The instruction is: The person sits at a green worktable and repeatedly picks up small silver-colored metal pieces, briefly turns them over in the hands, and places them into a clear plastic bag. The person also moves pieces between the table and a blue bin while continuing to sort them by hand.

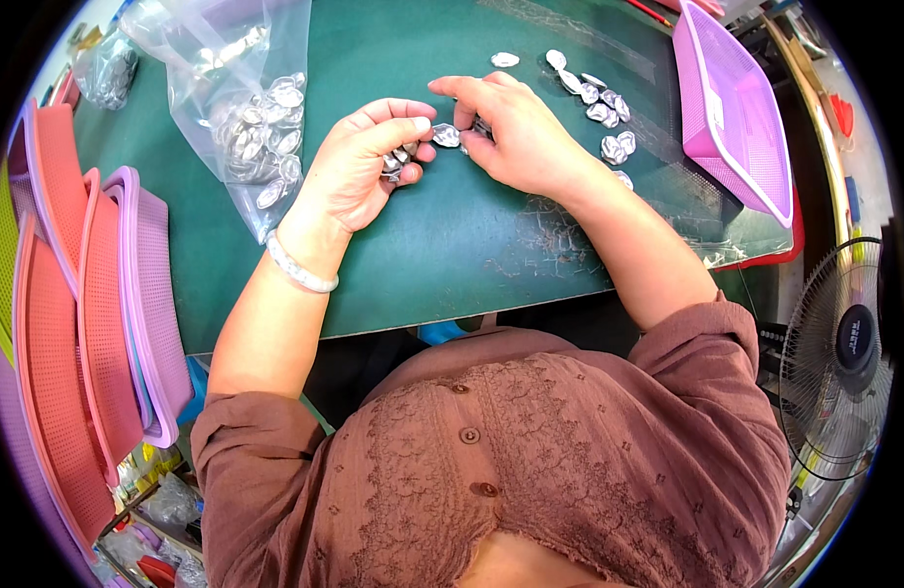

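Over the table's middle, my left hand (366,157) is closed round several small shiny silver oval pieces (397,161) with wavy surfaces. One such silver piece (445,135) lies between the two hands, by the left thumb tip and the right fingers. My right hand (521,132) is curled, its index finger reaching toward the left; silver shows between its thumb and fingers, partly hidden. More loose silver pieces (609,106) are scattered on the table right of that hand, and a single piece (505,60) lies beyond it. Left of my left hand, a clear plastic bag (238,73) holds many silver pieces.
The green table (413,265) has a scuffed surface near my right forearm. A purple basket (712,108) stands at its right edge. Stacked pink and purple baskets (153,294) line the left side. A fan (829,353) stands at the right. Another clear bag (106,71) sits far left.
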The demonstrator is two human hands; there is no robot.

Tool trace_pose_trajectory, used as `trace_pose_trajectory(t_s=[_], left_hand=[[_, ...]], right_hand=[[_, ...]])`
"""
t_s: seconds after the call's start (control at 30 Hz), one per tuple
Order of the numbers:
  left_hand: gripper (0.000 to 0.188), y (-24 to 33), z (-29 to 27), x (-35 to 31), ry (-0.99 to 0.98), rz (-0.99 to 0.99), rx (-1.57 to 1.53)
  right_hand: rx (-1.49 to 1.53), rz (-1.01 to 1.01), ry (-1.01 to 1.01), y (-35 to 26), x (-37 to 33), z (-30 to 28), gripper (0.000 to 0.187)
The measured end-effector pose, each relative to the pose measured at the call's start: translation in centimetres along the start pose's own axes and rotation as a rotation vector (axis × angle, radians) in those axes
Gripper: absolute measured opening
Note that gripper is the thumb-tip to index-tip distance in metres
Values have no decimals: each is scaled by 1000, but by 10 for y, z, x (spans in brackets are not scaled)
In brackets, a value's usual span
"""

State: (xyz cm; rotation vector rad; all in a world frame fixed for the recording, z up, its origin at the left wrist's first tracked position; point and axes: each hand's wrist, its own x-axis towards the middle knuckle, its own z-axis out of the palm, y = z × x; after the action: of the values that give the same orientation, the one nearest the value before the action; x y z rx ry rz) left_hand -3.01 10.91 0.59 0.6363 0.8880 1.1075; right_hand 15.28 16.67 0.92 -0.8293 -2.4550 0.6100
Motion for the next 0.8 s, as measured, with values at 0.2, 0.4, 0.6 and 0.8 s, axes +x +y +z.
trace_pose_trajectory(t_s=[0.2,0.4,0.6,0.8], left_hand=[[17,0,0,0,29,13,-1],[17,1,1,-1,63,20,28],[16,2,-1,1,88,6,91],[12,0,3,-1,46,12,188]], right_hand=[[11,-85,76,3,0,7,46],[22,-86,48,0,2,9,49],[518,150,83,8,1,5,48],[650,226,81,-2,1,-4,47]])
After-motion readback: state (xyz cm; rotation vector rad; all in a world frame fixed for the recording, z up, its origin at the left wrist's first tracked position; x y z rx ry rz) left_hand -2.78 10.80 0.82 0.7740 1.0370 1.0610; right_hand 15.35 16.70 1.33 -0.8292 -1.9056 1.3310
